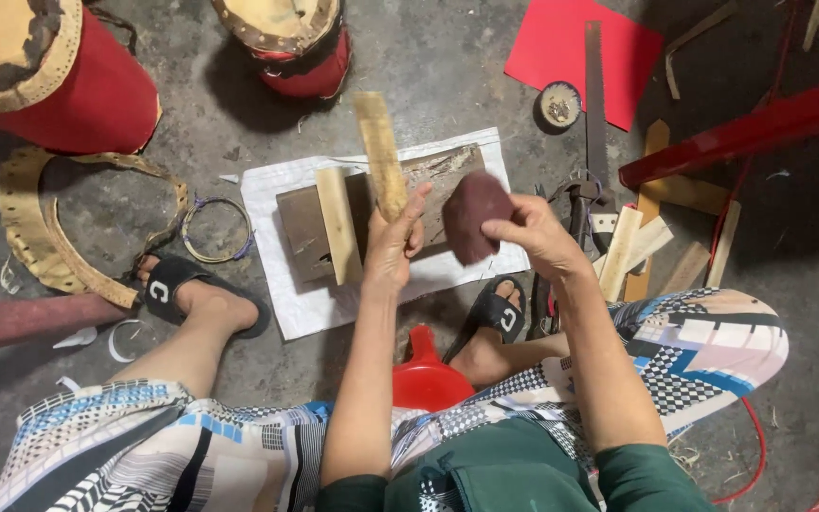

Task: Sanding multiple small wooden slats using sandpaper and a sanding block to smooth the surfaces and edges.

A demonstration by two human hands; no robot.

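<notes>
My left hand (392, 245) grips a flat pale wooden stick (379, 152) that points up and away from me. My right hand (535, 232) pinches a dark maroon piece of sandpaper (473, 214), held just right of the stick's lower end. Below them a second pale wooden slat (337, 226) lies on a brown board (301, 228), which rests on a white sheet (267, 190) on the concrete floor. My feet in black sandals (171, 283) sit on either side of the sheet.
Two red drums (97, 95) stand at the top left, with a curved hide strip (26, 218) and a wire ring (216, 230) nearby. A saw (594, 104), red card (571, 47), small bowl (559, 102), wood offcuts (639, 242) and a red beam (751, 128) lie right. A red funnel (425, 374) sits between my legs.
</notes>
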